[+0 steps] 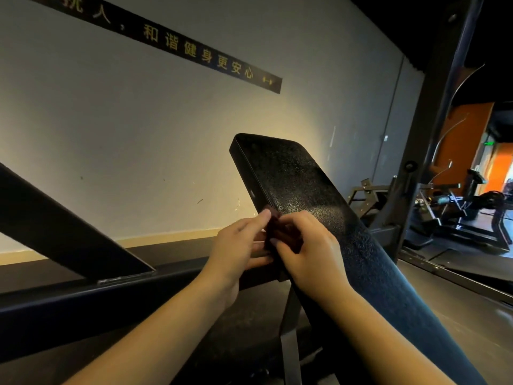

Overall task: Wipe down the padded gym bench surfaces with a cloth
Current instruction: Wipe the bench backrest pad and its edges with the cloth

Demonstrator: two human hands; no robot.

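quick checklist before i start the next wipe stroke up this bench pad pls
1. Cloth in hand: ok. The cloth is pinched between the left hand and the right hand.
2. Cloth spread flat on the pad: not ok. It is bunched between the fingers at the left edge of the bench pad.
3. Path up the pad: ok. Nothing lies on its upper surface.
4. A hand free to steady the bench: not ok. Both hands hold the cloth.
5. Cloth clean or damp: cannot tell, the light is too dim.
6. Parts already wiped: cannot tell.
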